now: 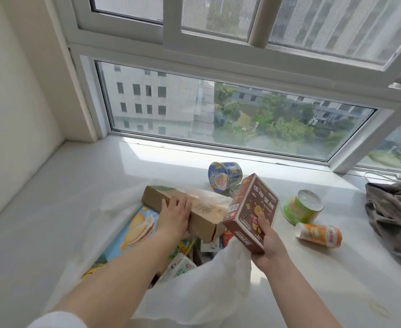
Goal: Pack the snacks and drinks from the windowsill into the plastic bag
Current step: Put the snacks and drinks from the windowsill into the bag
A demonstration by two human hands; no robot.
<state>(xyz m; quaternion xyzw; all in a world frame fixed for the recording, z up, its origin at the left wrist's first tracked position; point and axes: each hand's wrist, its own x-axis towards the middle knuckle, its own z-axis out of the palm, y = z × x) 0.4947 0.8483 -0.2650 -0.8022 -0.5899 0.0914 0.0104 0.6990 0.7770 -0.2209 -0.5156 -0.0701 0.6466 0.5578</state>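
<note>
A white translucent plastic bag [202, 287] lies open on the windowsill [53, 209], with a blue snack pack [133, 233], a drink carton [180, 267] and other packs inside. My left hand [174, 215] rests on a long tan cardboard box [202, 213] at the bag's mouth, its fingers laid over the top. My right hand [269, 245] grips a brown biscuit box [254, 211], held tilted above the bag's right edge. On the sill lie a blue tub [224, 175] on its side, a green cup [302, 207] and an orange can [320, 234].
A crumpled grey-brown cloth [395, 216] lies at the right end of the sill. The window glass [218, 114] and its white frame run along the back. A cream wall [12, 91] closes the left side. A white cable [384, 176] lies by the frame.
</note>
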